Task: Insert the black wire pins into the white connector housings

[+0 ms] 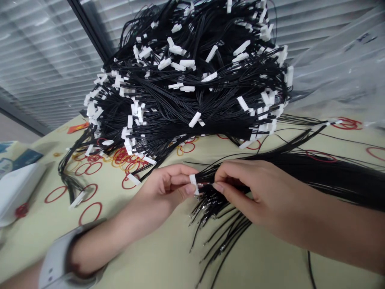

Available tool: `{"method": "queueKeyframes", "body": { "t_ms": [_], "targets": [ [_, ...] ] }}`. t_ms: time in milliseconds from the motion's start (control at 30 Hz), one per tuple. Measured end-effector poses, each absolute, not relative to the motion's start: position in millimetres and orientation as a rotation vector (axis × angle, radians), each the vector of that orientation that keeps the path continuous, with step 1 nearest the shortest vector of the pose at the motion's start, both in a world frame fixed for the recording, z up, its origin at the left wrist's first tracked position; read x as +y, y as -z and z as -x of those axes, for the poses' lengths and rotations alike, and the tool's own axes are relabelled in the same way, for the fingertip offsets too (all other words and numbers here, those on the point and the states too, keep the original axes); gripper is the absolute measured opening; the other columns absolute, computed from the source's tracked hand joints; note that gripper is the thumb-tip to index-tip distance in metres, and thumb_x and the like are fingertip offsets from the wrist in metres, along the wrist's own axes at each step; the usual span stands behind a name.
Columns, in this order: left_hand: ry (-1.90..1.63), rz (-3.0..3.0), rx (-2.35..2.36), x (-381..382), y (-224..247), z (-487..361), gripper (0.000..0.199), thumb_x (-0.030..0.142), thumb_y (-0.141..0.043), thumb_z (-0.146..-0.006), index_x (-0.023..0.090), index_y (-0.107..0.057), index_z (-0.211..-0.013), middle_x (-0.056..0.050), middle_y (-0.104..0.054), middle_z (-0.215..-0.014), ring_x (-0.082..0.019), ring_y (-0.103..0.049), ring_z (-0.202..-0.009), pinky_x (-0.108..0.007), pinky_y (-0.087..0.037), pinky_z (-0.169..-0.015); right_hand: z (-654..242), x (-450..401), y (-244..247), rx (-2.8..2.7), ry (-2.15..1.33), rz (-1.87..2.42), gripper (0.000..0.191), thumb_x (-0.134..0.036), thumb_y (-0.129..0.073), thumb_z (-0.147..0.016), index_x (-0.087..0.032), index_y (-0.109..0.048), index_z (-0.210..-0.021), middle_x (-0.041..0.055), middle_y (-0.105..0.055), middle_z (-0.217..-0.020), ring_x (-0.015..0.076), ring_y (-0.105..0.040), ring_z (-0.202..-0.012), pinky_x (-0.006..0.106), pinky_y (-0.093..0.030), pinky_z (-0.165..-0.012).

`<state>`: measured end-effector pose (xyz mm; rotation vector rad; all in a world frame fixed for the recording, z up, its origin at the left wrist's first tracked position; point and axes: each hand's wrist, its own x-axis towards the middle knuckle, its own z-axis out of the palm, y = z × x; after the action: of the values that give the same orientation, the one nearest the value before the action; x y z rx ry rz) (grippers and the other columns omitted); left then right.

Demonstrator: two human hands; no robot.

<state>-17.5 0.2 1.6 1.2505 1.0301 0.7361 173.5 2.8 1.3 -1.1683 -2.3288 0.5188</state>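
Observation:
Between the thumb and fingers of my left hand (168, 188) is a white connector housing (194, 184). Several black wires run out of its right side. My right hand (249, 184) pinches a thin black wire with a metal terminal (207, 184) at its tip, close beside the housing; whether the tip has entered a slot I cannot tell. Under both hands lies a fanned bunch of loose black wires (222, 245) with bare crimped ends. The long wire bundle (337, 176) stretches to the right behind my right wrist.
A tall heap of black wire harnesses (192, 104) with white connectors stands at the back. Red and yellow rubber bands (123, 158) are scattered on the pale table (144, 257). A white box (21, 192) sits at left, a clear plastic bag (339, 72) at right, and blinds (39, 60) behind.

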Motion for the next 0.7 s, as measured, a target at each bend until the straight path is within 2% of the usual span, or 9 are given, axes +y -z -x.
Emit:
{"method": "queueKeyframes", "body": {
  "t_ms": [167,300,433,700],
  "targets": [
    [-0.757,-1.145,1.02,-2.3,-2.0,16.2,0.014,0.012,-0.063,-0.075,0.014,-0.059,-0.088,0.001,-0.065,-0.071,-0.006,-0.054,-0.063,-0.013,-0.039,-0.058,-171.0,2.7,6.8,-2.321,-0.411,1.001,0.013,-0.019,-0.043,-0.085,-0.017,-0.052,-0.076,-0.0025,-0.052,-0.07,0.0076,-0.045,-0.061,0.022,-0.034,-0.056],
    [-0.793,-1.052,0.987,-3.0,-0.2,16.6,0.014,0.014,-0.065,-0.075,0.014,-0.06,-0.088,0.0,-0.067,-0.073,-0.006,-0.057,-0.067,-0.012,-0.042,-0.062,-166.7,1.1,16.9,-2.273,-0.357,0.875,0.013,-0.015,-0.041,-0.087,-0.015,-0.05,-0.078,0.0001,-0.05,-0.074,0.0087,-0.044,-0.067,0.022,-0.036,-0.059],
    [-0.817,-1.0,0.984,-3.3,1.3,17.0,0.017,0.017,-0.068,-0.073,0.016,-0.062,-0.089,0.0,-0.066,-0.074,-0.007,-0.058,-0.067,-0.014,-0.044,-0.064,-164.7,-2.8,21.3,-2.22,-0.346,0.833,0.013,-0.011,-0.04,-0.086,-0.014,-0.048,-0.076,0.0013,-0.048,-0.073,0.0093,-0.043,-0.067,0.021,-0.036,-0.059],
    [-0.762,-1.15,0.954,-6.1,0.2,14.6,0.008,0.016,-0.061,-0.08,0.016,-0.06,-0.088,0.001,-0.064,-0.073,-0.006,-0.053,-0.065,-0.012,-0.037,-0.059,-165.4,-6.5,24.2,-2.209,-0.273,0.83,0.016,-0.011,-0.038,-0.087,-0.014,-0.048,-0.075,0.002,-0.047,-0.069,0.0096,-0.041,-0.062,0.022,-0.035,-0.055]
  ]
}}
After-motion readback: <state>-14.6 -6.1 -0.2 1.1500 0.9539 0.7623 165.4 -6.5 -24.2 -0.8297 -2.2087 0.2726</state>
